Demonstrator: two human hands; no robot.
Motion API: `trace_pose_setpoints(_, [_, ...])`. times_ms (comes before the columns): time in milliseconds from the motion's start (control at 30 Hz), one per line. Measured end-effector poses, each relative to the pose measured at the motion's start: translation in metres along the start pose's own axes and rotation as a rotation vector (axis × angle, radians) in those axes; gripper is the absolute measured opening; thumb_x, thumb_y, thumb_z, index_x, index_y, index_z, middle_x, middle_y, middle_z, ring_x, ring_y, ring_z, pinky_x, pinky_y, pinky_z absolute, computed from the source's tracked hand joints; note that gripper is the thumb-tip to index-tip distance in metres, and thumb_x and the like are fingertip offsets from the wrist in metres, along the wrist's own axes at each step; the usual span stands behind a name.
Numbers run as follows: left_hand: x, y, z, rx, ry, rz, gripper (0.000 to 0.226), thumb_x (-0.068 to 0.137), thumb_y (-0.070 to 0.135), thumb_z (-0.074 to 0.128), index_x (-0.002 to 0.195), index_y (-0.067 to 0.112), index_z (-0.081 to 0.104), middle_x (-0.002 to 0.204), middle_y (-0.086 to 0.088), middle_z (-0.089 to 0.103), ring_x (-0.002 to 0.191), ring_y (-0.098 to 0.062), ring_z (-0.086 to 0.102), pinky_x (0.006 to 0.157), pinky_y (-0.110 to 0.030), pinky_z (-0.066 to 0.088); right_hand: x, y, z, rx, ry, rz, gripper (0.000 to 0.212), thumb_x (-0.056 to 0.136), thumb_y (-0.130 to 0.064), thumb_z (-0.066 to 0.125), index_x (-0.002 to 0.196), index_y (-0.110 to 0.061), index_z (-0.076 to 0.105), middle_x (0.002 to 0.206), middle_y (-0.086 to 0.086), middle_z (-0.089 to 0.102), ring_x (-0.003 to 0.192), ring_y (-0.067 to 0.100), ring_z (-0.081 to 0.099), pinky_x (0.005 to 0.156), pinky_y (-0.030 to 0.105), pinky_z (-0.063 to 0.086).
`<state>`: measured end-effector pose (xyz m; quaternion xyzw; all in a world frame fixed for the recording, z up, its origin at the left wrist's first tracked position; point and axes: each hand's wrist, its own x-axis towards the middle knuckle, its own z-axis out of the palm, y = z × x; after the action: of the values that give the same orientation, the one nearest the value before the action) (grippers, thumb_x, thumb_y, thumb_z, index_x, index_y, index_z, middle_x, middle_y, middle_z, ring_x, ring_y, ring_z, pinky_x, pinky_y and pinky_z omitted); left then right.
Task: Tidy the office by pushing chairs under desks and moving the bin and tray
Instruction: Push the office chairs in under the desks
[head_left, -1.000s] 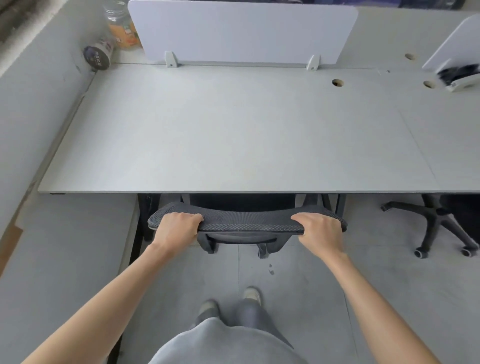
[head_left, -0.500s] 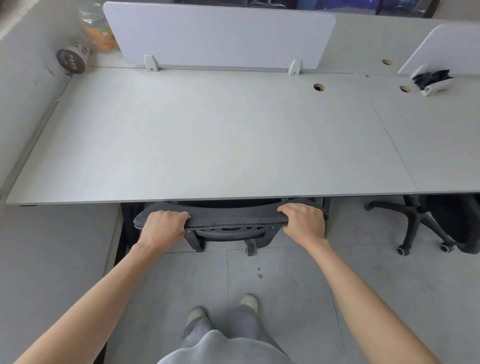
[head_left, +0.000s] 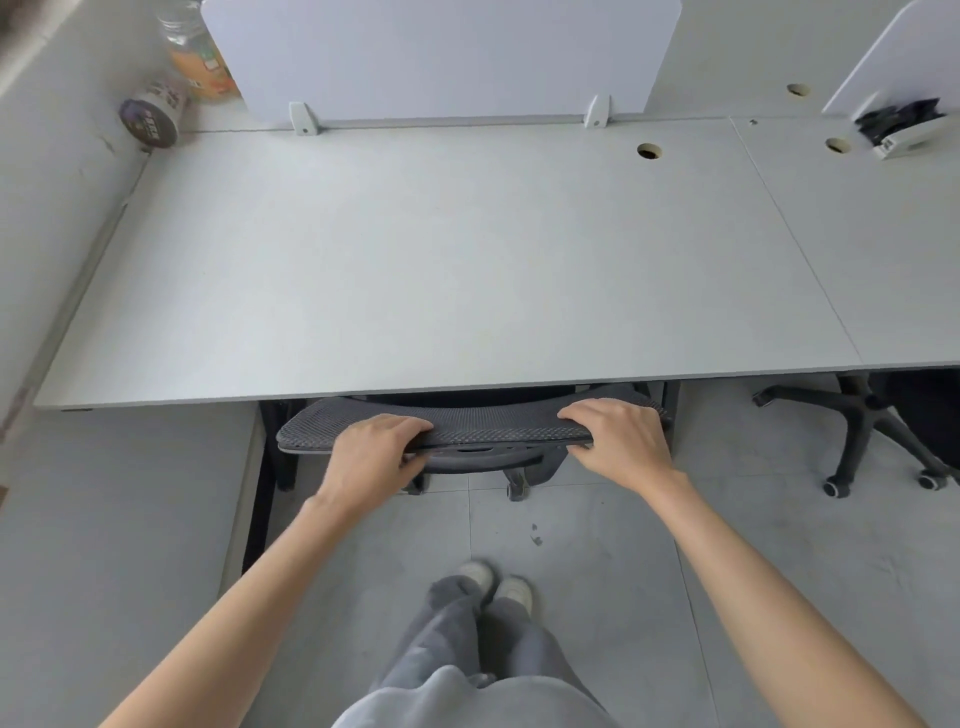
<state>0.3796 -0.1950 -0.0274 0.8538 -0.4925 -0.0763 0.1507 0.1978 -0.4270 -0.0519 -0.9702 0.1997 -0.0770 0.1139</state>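
Both hands clamp the chair's mesh backrest (head_left: 467, 428), left hand (head_left: 371, 454) near its left end, right hand (head_left: 618, 441) at its right end, fingers curled over the top edge. The backrest sits at the worktop's (head_left: 441, 260) front edge, the seat tucked beneath.

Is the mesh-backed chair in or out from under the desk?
Mostly in: the chair backrest top sits at the desk front edge, seat hidden beneath.

The chair (head_left: 467, 426) stands under the front edge of the worktop (head_left: 441, 260). A bottle (head_left: 200, 57) and a can (head_left: 150, 114) are at its back left corner, beside the divider (head_left: 441, 52).
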Motion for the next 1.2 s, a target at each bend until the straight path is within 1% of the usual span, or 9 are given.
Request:
trace_pose_setpoints(133, [0.003, 0.035, -0.003, -0.340, -0.032, 0.053, 0.026, 0.086, 0.022, 0.063, 0.111, 0.017, 0.065, 0.110, 0.004, 0.068, 0.102, -0.008, 0.060, 0.086, -0.022, 0.046, -0.012, -0.012, -0.010, 0.110, 0.056, -0.045, 0.029, 0.074, -0.033, 0.063, 0.096, -0.016, 0.071, 0.095, -0.004, 0.073, 0.087, 0.016, 0.068, 0.076, 0.029, 0.052])
trace_pose_setpoints(233, [-0.003, 0.056, -0.009, -0.628, -0.019, -0.009, 0.019, 0.089, 0.016, 0.057, 0.107, 0.017, 0.067, 0.105, 0.013, 0.069, 0.100, 0.003, 0.059, 0.083, -0.006, 0.042, -0.045, -0.032, -0.016, 0.532, 0.167, 0.171, 0.034, 0.085, -0.031, 0.053, 0.112, -0.014, 0.065, 0.115, -0.008, 0.065, 0.110, 0.003, 0.057, 0.100, 0.018, 0.038])
trace_pose_setpoints(333, [-0.018, 0.067, 0.002, -0.856, -0.122, -0.133, 0.019, 0.093, 0.022, 0.051, 0.105, 0.019, 0.066, 0.099, 0.018, 0.071, 0.096, 0.005, 0.063, 0.079, -0.008, 0.045, -0.093, -0.052, -0.011, 0.980, 0.236, 0.499, 0.035, 0.086, -0.018, 0.053, 0.121, -0.018, 0.057, 0.125, -0.009, 0.058, 0.119, -0.003, 0.050, 0.099, 0.009, 0.035])
trace_pose_setpoints(433, [-0.033, 0.067, 0.030, -0.994, -0.279, -0.260, 0.023, 0.090, 0.027, 0.047, 0.105, 0.021, 0.064, 0.098, 0.011, 0.072, 0.093, -0.006, 0.067, 0.083, -0.021, 0.051, -0.146, -0.068, 0.010, 1.194, 0.291, 0.780, 0.031, 0.087, -0.015, 0.052, 0.115, -0.027, 0.056, 0.124, -0.006, 0.058, 0.116, 0.000, 0.053, 0.097, 0.013, 0.041])
trace_pose_setpoints(600, [-0.036, 0.084, 0.062, -0.952, -0.624, -0.243, 0.028, 0.096, 0.006, 0.041, 0.101, 0.023, 0.063, 0.095, 0.009, 0.073, 0.090, -0.013, 0.068, 0.082, -0.028, 0.050, -0.220, -0.096, 0.036, 1.251, 0.435, 1.154, 0.029, 0.089, -0.007, 0.055, 0.108, -0.029, 0.056, 0.118, -0.008, 0.061, 0.107, -0.001, 0.059, 0.085, 0.007, 0.043])
trace_pose_setpoints(733, [-0.008, 0.139, 0.079, -0.864, -0.822, -0.011, 0.029, 0.095, 0.004, 0.041, 0.101, 0.025, 0.061, 0.091, 0.008, 0.073, 0.088, -0.007, 0.067, 0.078, -0.014, 0.050, -0.268, -0.117, 0.040, 1.175, 0.645, 1.415, 0.033, 0.088, 0.005, 0.052, 0.106, -0.021, 0.061, 0.113, -0.006, 0.066, 0.101, 0.004, 0.062, 0.083, 0.009, 0.047])
trace_pose_setpoints(900, [0.012, 0.245, 0.109, -0.777, -1.089, 0.308, 0.028, 0.095, 0.005, 0.042, 0.106, 0.024, 0.060, 0.096, 0.007, 0.070, 0.090, -0.004, 0.066, 0.079, -0.012, 0.047, -0.314, -0.125, 0.038, 1.108, 0.981, 1.671, 0.032, 0.089, 0.004, 0.052, 0.109, -0.018, 0.062, 0.107, -0.001, 0.069, 0.101, 0.007, 0.064, 0.087, 0.014, 0.048])
trace_pose_setpoints(1100, [0.021, 0.379, 0.161, -0.673, -1.208, 0.536, 0.027, 0.095, 0.008, 0.043, 0.107, 0.027, 0.058, 0.095, 0.013, 0.071, 0.090, -0.002, 0.066, 0.081, -0.012, 0.048, -0.359, -0.051, 0.021, 1.058, 1.161, 1.751, 0.029, 0.089, 0.000, 0.053, 0.107, -0.021, 0.062, 0.102, -0.008, 0.071, 0.099, 0.007, 0.064, 0.090, 0.030, 0.049])
trace_pose_setpoints(1200, [0.028, 0.431, 0.186, -0.627, -1.175, 0.574, 0.029, 0.095, 0.009, 0.044, 0.106, 0.032, 0.058, 0.095, 0.017, 0.070, 0.091, -0.002, 0.065, 0.081, -0.015, 0.049, -0.402, 0.024, -0.010, 1.054, 1.239, 1.724, 0.030, 0.089, 0.000, 0.053, 0.105, -0.024, 0.061, 0.106, -0.004, 0.069, 0.099, 0.007, 0.064, 0.090, 0.025, 0.049])
